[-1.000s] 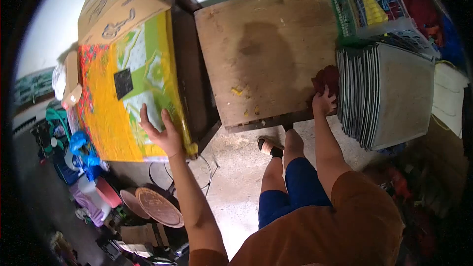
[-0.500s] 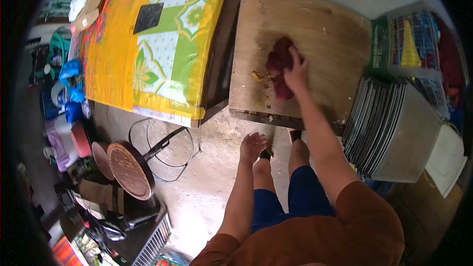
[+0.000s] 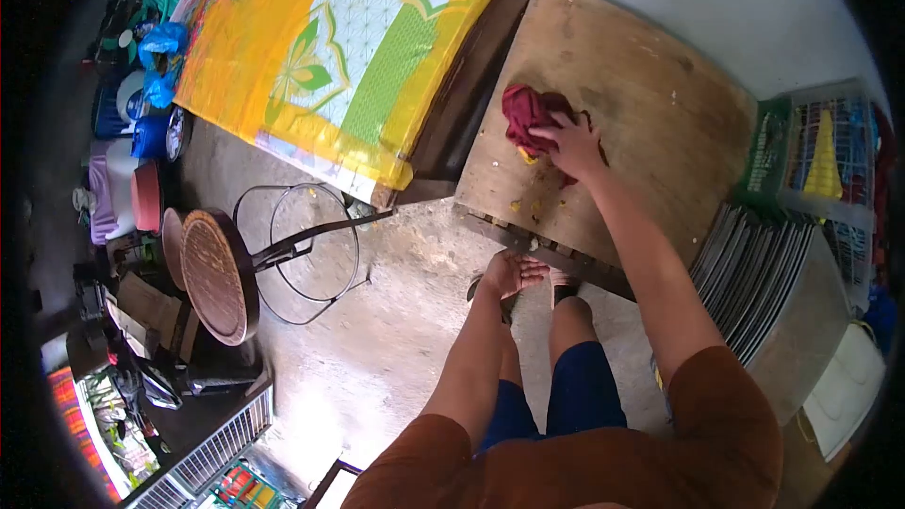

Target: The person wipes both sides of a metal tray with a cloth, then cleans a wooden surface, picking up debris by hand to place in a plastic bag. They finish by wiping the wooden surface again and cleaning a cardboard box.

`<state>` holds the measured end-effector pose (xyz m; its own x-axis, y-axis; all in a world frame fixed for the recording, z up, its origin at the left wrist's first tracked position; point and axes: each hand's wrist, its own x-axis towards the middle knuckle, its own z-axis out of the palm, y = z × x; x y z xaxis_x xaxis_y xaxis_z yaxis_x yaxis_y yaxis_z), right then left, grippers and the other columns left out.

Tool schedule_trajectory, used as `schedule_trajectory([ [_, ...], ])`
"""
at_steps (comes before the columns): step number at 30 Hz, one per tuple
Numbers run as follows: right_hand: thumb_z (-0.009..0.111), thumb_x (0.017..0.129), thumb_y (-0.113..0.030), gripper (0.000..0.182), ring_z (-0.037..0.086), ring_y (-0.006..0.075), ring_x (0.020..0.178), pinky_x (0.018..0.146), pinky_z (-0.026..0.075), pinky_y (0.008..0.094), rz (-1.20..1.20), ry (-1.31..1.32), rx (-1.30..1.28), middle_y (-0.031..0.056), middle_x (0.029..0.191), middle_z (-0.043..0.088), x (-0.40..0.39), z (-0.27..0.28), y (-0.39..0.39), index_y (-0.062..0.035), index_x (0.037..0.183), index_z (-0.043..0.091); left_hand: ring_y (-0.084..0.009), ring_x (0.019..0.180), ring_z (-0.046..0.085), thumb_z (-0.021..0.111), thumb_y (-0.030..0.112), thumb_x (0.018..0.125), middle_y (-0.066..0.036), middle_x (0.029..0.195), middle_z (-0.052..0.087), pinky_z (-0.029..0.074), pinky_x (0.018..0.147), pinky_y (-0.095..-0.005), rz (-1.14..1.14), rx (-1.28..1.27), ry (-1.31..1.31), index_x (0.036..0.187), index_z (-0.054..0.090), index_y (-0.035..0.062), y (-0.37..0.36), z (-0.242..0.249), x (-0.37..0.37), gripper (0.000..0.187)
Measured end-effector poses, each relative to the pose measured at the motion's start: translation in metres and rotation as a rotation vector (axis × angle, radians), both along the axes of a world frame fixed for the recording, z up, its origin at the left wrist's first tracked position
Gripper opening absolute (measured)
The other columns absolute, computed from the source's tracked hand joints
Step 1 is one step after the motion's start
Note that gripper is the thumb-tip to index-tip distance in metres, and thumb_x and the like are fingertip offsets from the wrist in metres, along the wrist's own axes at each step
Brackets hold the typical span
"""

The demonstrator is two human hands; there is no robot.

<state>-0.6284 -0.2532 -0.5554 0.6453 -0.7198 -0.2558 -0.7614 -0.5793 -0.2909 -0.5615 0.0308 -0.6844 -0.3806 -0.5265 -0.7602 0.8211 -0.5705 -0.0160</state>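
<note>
My right hand (image 3: pixel 573 145) presses on a crumpled maroon cloth (image 3: pixel 533 115), fingers curled over its near right side. The cloth lies bunched on a bare wooden tabletop (image 3: pixel 650 94). Yellow bits (image 3: pixel 526 156) show at the cloth's lower edge, and a few smaller yellow and dark crumbs (image 3: pixel 536 207) are scattered nearer the front edge. Just below that edge hangs my left hand (image 3: pixel 518 272), palm turned up, fingers stretched out with nothing in them.
To the left is a larger table with a yellow and green patterned cover (image 3: pixel 377 85). A round-topped stool (image 3: pixel 219 275) lies tipped on the concrete floor. At right stand a stack of thin grey panels (image 3: pixel 754 273) and a plastic crate (image 3: pixel 820 160).
The maroon cloth has moved toward the tabletop's left side and is bunched differently under my right hand. My left hand has come up to the front edge, palm upward. The view has turned.
</note>
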Motion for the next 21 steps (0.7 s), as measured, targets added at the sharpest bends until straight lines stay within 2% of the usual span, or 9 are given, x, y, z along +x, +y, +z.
schedule_trajectory([
  [4,0.065,0.082,-0.016,0.045,0.039,0.0398,0.128,0.1,0.033,0.0668,0.088,-0.019,0.019,-0.0017,0.144,0.044,-0.006,-0.002,0.047,-0.0422,0.119,0.065,-0.0419,0.116,0.057,0.022,0.046,0.099,-0.031,0.125,0.055,0.048,0.099,-0.0513,0.03,-0.016,0.076,0.129,0.045,-0.0098,-0.005,-0.016,0.001,0.068],
  [5,0.064,0.082,-0.016,0.044,0.039,0.0417,0.126,0.099,0.033,0.0685,0.134,-0.073,0.007,0.0005,0.142,0.045,-0.012,-0.003,0.06,-0.0405,0.117,0.067,-0.0416,0.115,0.057,0.021,0.053,0.098,-0.029,0.125,0.056,0.049,0.098,-0.0531,0.06,0.006,0.069,0.135,0.043,-0.0049,-0.009,-0.011,0.0,0.072],
  [8,0.063,0.082,-0.016,0.042,0.039,0.0436,0.126,0.098,0.032,0.0705,0.095,-0.093,0.031,0.0022,0.14,0.046,-0.022,-0.012,0.102,-0.0389,0.117,0.067,-0.0427,0.111,0.059,0.022,0.055,0.098,-0.027,0.122,0.058,0.05,0.096,-0.0546,0.034,-0.077,0.098,0.136,0.044,-0.0004,-0.012,-0.028,0.008,0.071],
  [9,0.062,0.082,-0.017,0.041,0.038,0.0446,0.126,0.098,0.031,0.0708,0.093,-0.093,0.056,0.0024,0.14,0.045,-0.025,-0.012,0.115,-0.0377,0.118,0.067,-0.0426,0.109,0.06,0.026,0.057,0.098,-0.025,0.121,0.059,0.051,0.096,-0.0541,0.044,-0.137,0.118,0.137,0.044,0.0028,-0.009,-0.033,0.01,0.069],
  [12,0.066,0.077,-0.015,0.043,0.043,0.0399,0.119,0.095,0.036,0.0662,0.056,-0.105,0.009,0.0017,0.137,0.048,-0.029,-0.022,0.162,-0.0382,0.114,0.069,-0.0377,0.109,0.062,0.031,0.056,0.098,-0.021,0.125,0.06,0.051,0.096,-0.0536,0.045,-0.144,0.152,0.138,0.045,0.0068,-0.003,-0.042,0.011,0.065],
  [15,0.065,0.077,-0.015,0.043,0.044,0.0399,0.119,0.095,0.038,0.0619,0.066,-0.121,0.106,0.0041,0.137,0.048,-0.031,-0.015,0.197,-0.0369,0.113,0.069,-0.0326,0.112,0.062,0.034,0.051,0.1,-0.016,0.128,0.059,0.052,0.094,-0.0512,0.341,-0.34,0.686,0.139,0.045,0.012,0.031,-0.117,0.006,0.056],
  [17,0.064,0.076,-0.014,0.042,0.044,0.0392,0.118,0.095,0.04,0.0584,0.002,-0.215,0.163,0.0049,0.138,0.047,-0.035,-0.016,0.214,-0.0357,0.112,0.07,-0.0303,0.109,0.063,0.037,0.045,0.1,-0.013,0.126,0.061,0.054,0.091,-0.048,0.115,-0.391,-0.062,0.138,0.047,0.0149,0.024,-0.086,-0.002,0.049],
  [20,0.061,0.073,-0.004,0.046,0.046,0.039,0.12,0.101,0.041,0.0497,-0.142,-0.391,0.218,0.0102,0.135,0.049,-0.039,0.011,0.221,-0.0284,0.111,0.071,-0.0314,0.105,0.065,0.043,0.04,0.099,-0.017,0.12,0.063,0.058,0.085,-0.0433,0.23,-0.384,-0.181,0.132,0.053,0.0114,0.013,-0.041,-0.012,0.045],
  [21,0.061,0.073,-0.002,0.046,0.045,0.0394,0.122,0.103,0.04,0.0486,-0.194,-0.484,0.221,0.0113,0.135,0.049,-0.047,0.016,0.216,-0.0272,0.111,0.071,-0.0345,0.106,0.064,0.043,0.045,0.097,-0.019,0.118,0.063,0.057,0.087,-0.0458,0.267,-0.371,0.08,0.131,0.054,0.0098,0.02,-0.064,-0.005,0.05],
])
